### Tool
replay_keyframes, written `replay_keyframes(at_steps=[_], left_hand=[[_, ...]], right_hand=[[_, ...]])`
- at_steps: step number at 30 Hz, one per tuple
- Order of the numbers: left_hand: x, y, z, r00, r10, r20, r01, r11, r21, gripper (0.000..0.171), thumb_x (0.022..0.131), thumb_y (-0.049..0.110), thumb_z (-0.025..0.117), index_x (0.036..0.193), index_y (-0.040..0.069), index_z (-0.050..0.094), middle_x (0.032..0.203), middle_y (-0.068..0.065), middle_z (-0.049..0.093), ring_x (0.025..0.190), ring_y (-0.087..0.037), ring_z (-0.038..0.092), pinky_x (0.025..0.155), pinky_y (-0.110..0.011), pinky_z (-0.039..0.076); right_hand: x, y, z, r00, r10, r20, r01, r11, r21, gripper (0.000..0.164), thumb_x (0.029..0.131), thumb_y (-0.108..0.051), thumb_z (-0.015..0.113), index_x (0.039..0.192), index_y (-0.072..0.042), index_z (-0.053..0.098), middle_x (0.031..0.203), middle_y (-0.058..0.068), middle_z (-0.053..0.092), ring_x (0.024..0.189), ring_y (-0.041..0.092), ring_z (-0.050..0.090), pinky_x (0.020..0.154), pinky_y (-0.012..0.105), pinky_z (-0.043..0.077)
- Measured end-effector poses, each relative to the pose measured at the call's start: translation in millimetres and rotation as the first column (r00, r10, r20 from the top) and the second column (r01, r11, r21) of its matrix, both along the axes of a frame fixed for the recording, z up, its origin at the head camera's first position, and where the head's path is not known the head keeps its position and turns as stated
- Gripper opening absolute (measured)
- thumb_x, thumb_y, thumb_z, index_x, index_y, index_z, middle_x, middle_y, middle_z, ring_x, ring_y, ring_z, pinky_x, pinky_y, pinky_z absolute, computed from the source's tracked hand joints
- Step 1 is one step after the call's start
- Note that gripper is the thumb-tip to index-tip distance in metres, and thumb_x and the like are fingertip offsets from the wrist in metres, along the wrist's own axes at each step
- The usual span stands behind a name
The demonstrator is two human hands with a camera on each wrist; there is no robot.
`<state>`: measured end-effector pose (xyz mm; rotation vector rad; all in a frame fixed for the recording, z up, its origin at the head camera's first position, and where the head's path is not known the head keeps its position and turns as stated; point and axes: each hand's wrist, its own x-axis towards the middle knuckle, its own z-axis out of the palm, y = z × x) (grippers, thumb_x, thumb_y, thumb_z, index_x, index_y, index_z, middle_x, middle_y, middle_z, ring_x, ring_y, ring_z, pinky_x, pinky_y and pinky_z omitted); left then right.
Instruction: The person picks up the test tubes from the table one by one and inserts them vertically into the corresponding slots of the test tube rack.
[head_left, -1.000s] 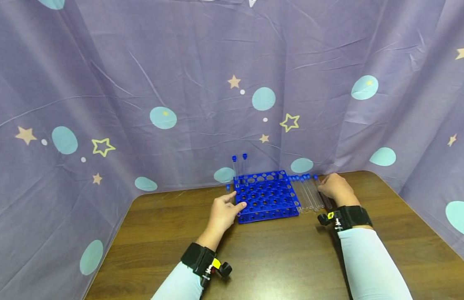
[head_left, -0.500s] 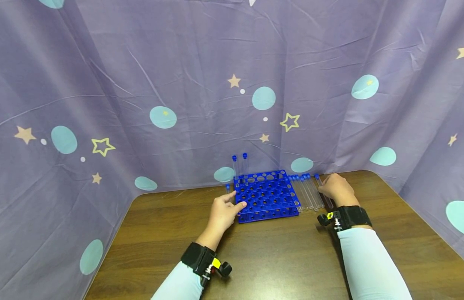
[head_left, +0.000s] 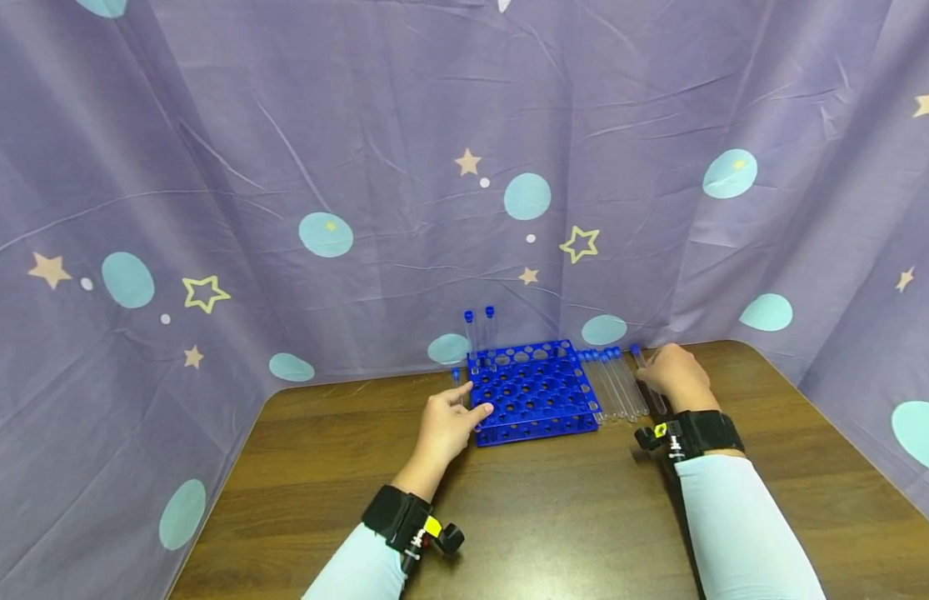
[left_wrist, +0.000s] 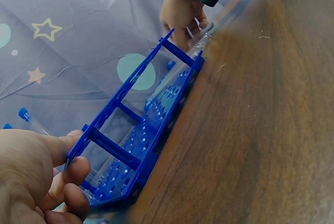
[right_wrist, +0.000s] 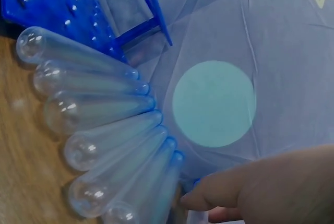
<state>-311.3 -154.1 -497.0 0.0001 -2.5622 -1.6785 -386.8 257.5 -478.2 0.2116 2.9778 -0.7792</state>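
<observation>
A blue test tube rack (head_left: 535, 393) stands on the table with two blue-capped test tubes (head_left: 490, 329) upright in its back left corner. At its left end my left hand (head_left: 445, 427) grips the upper plate's edge, between thumb and curled fingers (left_wrist: 78, 169) in the left wrist view. To the right, my right hand (head_left: 674, 375) pinches a blue-capped test tube (head_left: 636, 353), partly hidden behind the fingers. Several more capped test tubes (right_wrist: 99, 109) lie side by side between that hand and the rack.
Another blue-capped test tube (head_left: 456, 377) shows just left of the rack, partly behind my left hand. A purple curtain (head_left: 404, 167) with stars and dots hangs behind the wooden table (head_left: 554, 508). The table's back edge runs close behind the rack.
The test tube at my right hand has shifted slightly right and away from the row, its cap a little farther back. My left hand and the rack keep their place.
</observation>
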Motion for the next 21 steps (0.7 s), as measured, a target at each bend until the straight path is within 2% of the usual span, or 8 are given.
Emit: replay_keyframes(at_steps=[8,15,18,21], left_hand=[[-0.1,-0.5,-0.4,1.0,-0.004,-0.003,0.004,1.0,0.002,0.064,0.1,0.021,0.09,0.156,0.001,0.067,0.055,0.01,0.052,0.048,-0.006,0.045,0.047,-0.022,0.037],[-0.3,-0.5,-1.2,1.0,0.0,0.001,0.0,1.0,-0.007,0.063,0.101,0.02,0.089,0.156,0.001,0.067,0.055,0.009,0.053,0.048,-0.007,0.045,0.047,-0.022,0.037],[0.1,-0.3,-1.4,1.0,-0.002,-0.007,0.002,1.0,-0.009,0.062,0.101,0.02,0.089,0.156,0.0,0.067,0.056,0.01,0.053,0.048,-0.007,0.045,0.047,-0.022,0.038],[0.5,-0.4,-1.4,1.0,-0.004,-0.01,0.004,1.0,-0.007,0.063,0.101,0.02,0.089,0.156,0.0,0.067,0.056,0.01,0.053,0.047,-0.007,0.045,0.047,-0.022,0.038]], right_hand=[[-0.4,-0.9,11.6,0.994,-0.011,-0.105,0.009,1.0,-0.02,0.037,0.094,-0.028,0.07,0.062,-0.022,0.052,0.066,-0.003,0.053,0.073,0.026,0.057,0.059,0.039,0.044],[4.4,-3.8,27.2,0.989,0.006,-0.149,-0.011,0.999,-0.034,0.035,0.093,-0.028,0.07,0.063,-0.02,0.053,0.067,-0.002,0.052,0.074,0.026,0.054,0.059,0.039,0.041],[5.3,-4.8,32.9,0.982,0.01,-0.191,-0.015,1.0,-0.026,0.023,0.094,-0.03,0.071,0.079,-0.013,0.071,0.08,0.007,0.068,0.081,0.033,0.064,0.063,0.044,0.049],[7.3,-7.2,39.2,0.973,0.013,-0.231,-0.019,1.0,-0.023,0.032,0.097,-0.033,0.072,0.108,-0.005,0.08,0.105,0.022,0.08,0.096,0.044,0.074,0.073,0.054,0.057]])
